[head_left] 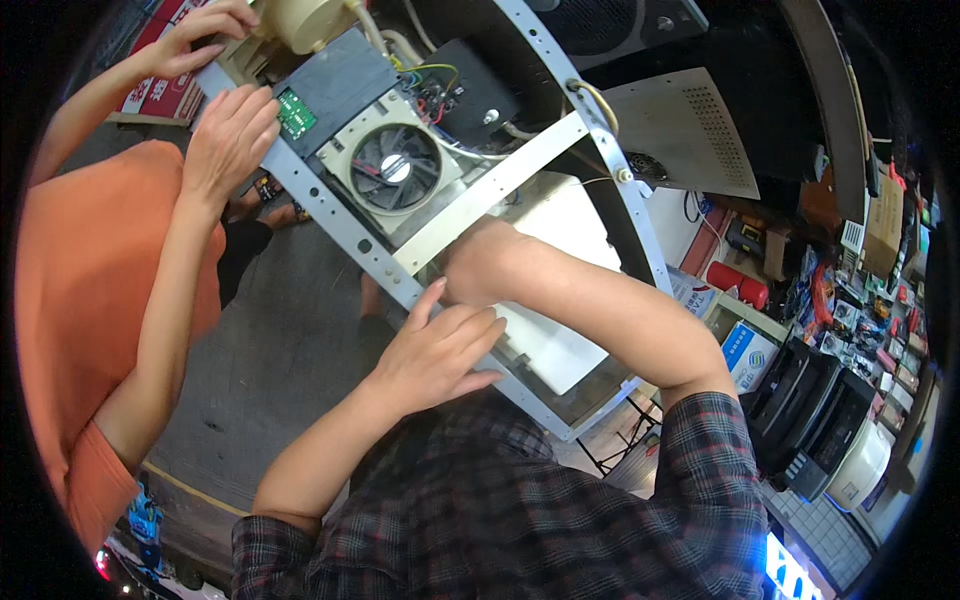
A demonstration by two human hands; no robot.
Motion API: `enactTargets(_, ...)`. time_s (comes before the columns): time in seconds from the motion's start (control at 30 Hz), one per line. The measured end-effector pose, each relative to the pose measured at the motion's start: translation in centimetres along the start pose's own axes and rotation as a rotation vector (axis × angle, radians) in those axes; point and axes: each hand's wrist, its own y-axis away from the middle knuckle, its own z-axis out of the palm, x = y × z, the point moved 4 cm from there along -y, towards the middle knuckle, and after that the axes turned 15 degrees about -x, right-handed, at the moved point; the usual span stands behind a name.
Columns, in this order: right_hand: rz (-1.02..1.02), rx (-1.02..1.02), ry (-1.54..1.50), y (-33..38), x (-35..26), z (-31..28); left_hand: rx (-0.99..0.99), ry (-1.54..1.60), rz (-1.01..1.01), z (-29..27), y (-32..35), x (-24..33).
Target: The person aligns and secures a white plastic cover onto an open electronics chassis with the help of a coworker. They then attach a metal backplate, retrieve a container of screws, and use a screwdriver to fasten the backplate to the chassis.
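In front of me stands a metal-framed appliance with its inside exposed. My left hand rests on the near frame rail, fingers stretched and apart. My right hand reaches down into the frame beside a cream crossbar; its fingers are hidden behind the bar and rail. Under my right forearm lies a white box-like part. Left of the crossbar sit a black cooling fan in a pale housing, a green circuit board and a black part with coloured wires.
A person in an orange shirt stands at the left, one hand on the frame, the other near its corner. A perforated cream panel is beyond the frame. At right are a red cylinder, a black printer-like machine and cluttered shelves.
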Motion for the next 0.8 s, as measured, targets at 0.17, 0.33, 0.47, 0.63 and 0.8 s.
enactTargets(0.17,0.019,-0.072,0.032,0.5,0.4,-0.3,0.029,0.017,-0.025,-0.4,-0.9,0.3)
enactTargets(0.33,-0.115,0.141,0.106,2.8,1.2,0.7,0.023,0.007,-0.023,-1.0,-0.8,0.1)
enactTargets(0.47,-0.204,0.53,-0.153,9.6,4.9,2.1,0.039,0.105,-0.061,-2.2,-1.0,1.1)
enactTargets(0.63,0.035,0.74,-0.201,10.2,10.4,2.5,-0.006,0.205,-0.199,-3.8,-3.9,1.6)
enactTargets(0.8,0.111,0.358,-0.148,6.4,12.4,0.4,-0.14,0.317,-0.449,-2.8,-9.1,-2.0)
